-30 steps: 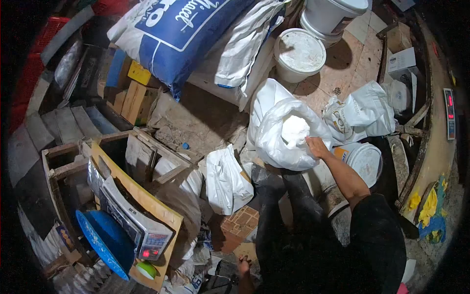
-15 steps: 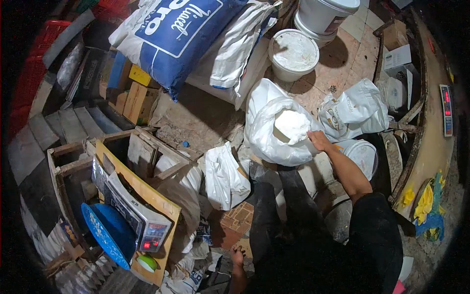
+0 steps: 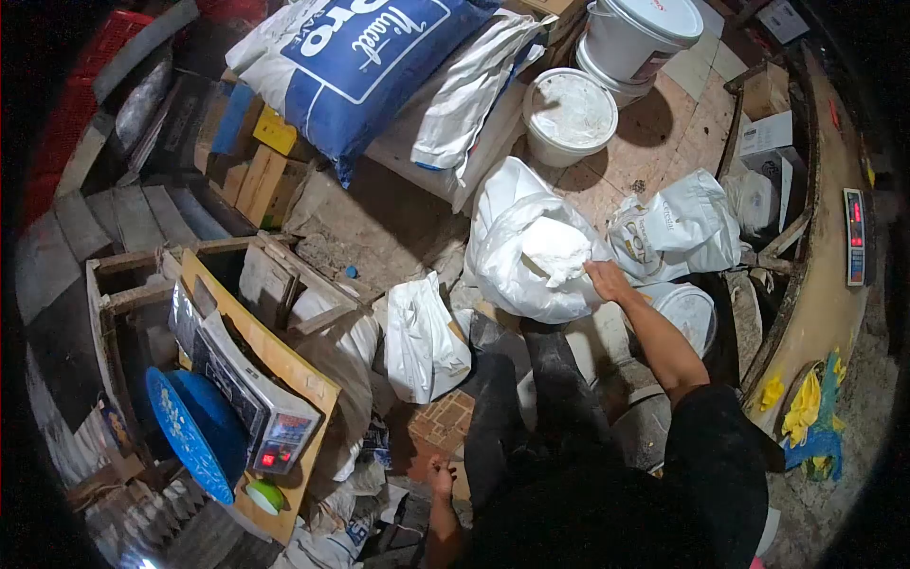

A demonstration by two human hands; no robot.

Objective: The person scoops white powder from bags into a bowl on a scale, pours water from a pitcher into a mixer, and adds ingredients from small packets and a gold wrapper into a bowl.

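A large white plastic bag (image 3: 517, 284) stands in front of my legs, its mouth rolled wide around a heap of white powder (image 3: 557, 248). At the bag's right rim my right hand (image 3: 607, 282) is closed on the plastic. Low beside my left leg hangs my left hand (image 3: 441, 477), its fingers loosely curled and slightly apart, with nothing seen in it. Nearest to it are a patch of tiled floor and a crumpled white sack (image 3: 424, 341). A printed white sack (image 3: 673, 228) leans just right of the bag.
Lidded white buckets (image 3: 569, 116) stand behind the bag, near a blue and white sack (image 3: 365, 66). To the left, a scale (image 3: 270, 417) with a blue basin (image 3: 194, 431) sits on a board. Another scale (image 3: 856, 237) lies on the right-hand table.
The whole view has shifted slightly. My right hand stays at the bag's rim, and my left hand has moved a little up beside my leg.
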